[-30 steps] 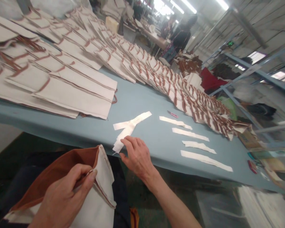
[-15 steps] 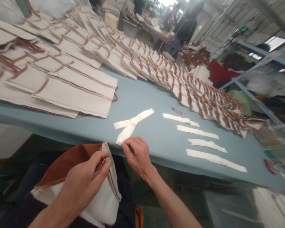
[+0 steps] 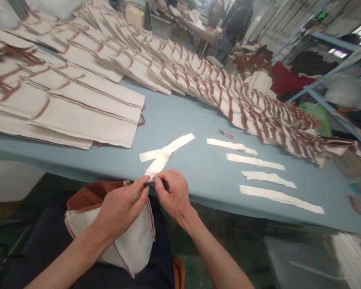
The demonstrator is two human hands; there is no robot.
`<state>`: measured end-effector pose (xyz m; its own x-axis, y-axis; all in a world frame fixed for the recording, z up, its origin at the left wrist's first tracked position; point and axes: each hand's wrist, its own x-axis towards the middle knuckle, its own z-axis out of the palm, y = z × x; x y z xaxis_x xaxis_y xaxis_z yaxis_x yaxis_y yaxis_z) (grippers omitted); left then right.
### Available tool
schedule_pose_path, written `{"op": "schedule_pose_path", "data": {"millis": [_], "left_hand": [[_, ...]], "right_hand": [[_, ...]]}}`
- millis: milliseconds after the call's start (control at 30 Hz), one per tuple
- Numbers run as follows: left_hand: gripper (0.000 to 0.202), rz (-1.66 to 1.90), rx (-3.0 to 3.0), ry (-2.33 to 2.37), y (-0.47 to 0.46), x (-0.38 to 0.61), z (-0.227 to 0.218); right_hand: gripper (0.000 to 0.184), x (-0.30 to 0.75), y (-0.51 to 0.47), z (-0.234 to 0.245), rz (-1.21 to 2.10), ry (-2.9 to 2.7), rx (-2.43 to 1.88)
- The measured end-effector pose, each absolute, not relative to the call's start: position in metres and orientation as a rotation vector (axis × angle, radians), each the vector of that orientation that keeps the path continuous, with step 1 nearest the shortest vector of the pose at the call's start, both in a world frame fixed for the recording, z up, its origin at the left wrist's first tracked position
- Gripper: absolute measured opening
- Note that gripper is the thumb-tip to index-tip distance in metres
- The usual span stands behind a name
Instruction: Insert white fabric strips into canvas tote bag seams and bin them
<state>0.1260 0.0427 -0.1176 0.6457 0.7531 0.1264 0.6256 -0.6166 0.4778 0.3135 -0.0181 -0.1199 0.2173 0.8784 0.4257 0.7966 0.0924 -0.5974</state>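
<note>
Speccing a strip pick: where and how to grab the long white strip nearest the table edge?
The strip: pinch its left end, coming in over the table's near edge. It lies flat and thin, apart from the other strips, roughly along that edge, so an end probably peels up easiest. The left end is closest to the right hand, now pinched at the bag.

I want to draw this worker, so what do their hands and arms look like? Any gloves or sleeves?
No gloves: the left hand and right hand are both bare. The left forearm and right forearm are bare too, with no sleeve in view. I can see no watch, bracelet or ring. Dark navy clothing covers the lap.
</note>
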Motion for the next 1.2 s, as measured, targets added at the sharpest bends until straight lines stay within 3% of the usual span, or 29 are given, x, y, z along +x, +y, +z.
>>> {"op": "schedule_pose_path", "data": {"millis": [500,800,1200], "left_hand": [[0.046,0.741,2.606,0.992,0.037,0.12,-0.133],[0.029,0.628,2.601,1.068,0.042,0.133,-0.125],[0.031,0.619,2.623,0.98,0.046,0.127,-0.143]], "right_hand": [[0.026,0.312,-0.009,-0.112,0.217,-1.416,-1.915],[0.022,0.311,-0.011,-0.11,0.327,-1.413,-1.947],[0.025,0.318,0.001,-0.102,0.557,-1.157,-1.953]]}}
